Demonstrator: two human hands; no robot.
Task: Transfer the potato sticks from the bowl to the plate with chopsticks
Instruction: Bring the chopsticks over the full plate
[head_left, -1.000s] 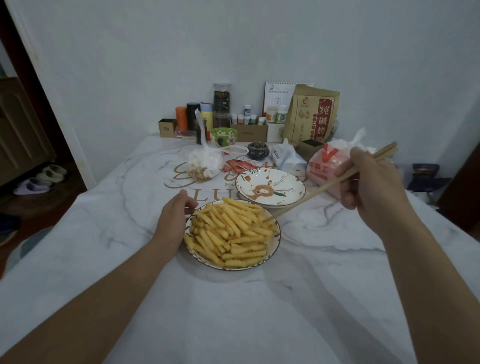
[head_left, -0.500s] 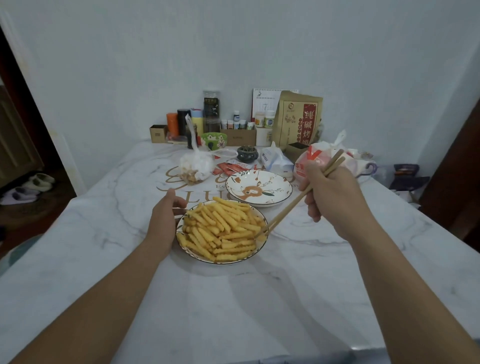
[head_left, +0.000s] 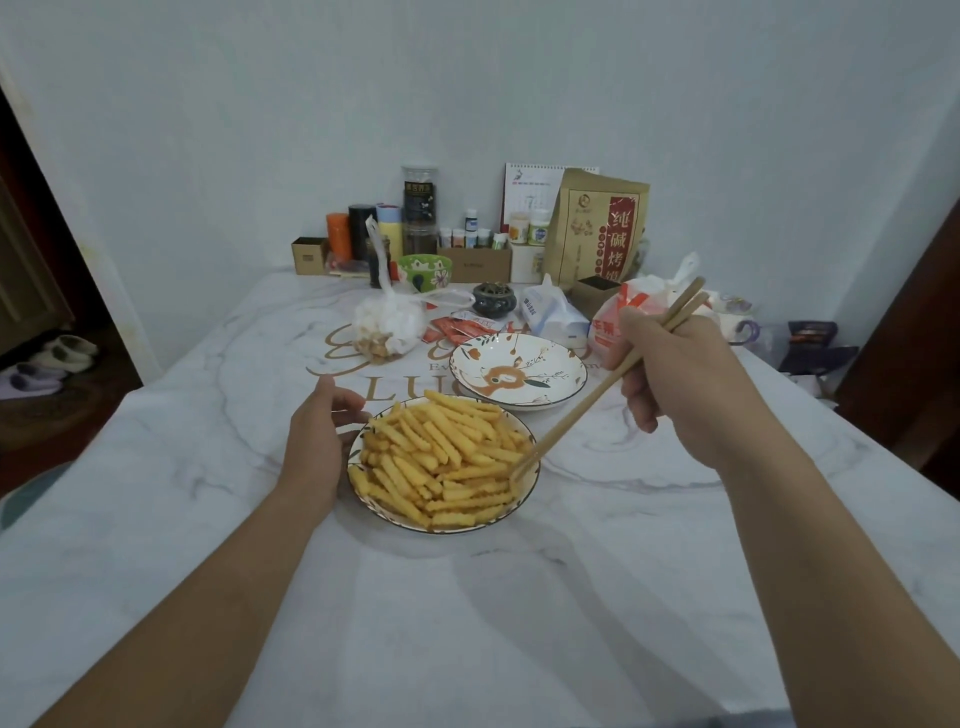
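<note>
The right hand (head_left: 685, 384) is gripping the chopsticks (head_left: 597, 395) with curled fingers, and their tips, which half a second ago were hovering at the rim, are now dipping into the potato sticks (head_left: 441, 457) below and to its left. The left hand (head_left: 317, 447) is still cupping the bowl (head_left: 519, 506) at its side, fingers loosely curved. The plate (head_left: 519, 369) is sitting on the surface (head_left: 519, 623) just beyond the bowl, beside the right hand.

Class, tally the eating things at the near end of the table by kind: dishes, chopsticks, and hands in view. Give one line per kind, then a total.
Dishes: 2, the bowl of potato sticks and the plate
Chopsticks: 2, the chopsticks in the right hand
Hands: 2, with the left hand at the bowl
Total: 6
</note>
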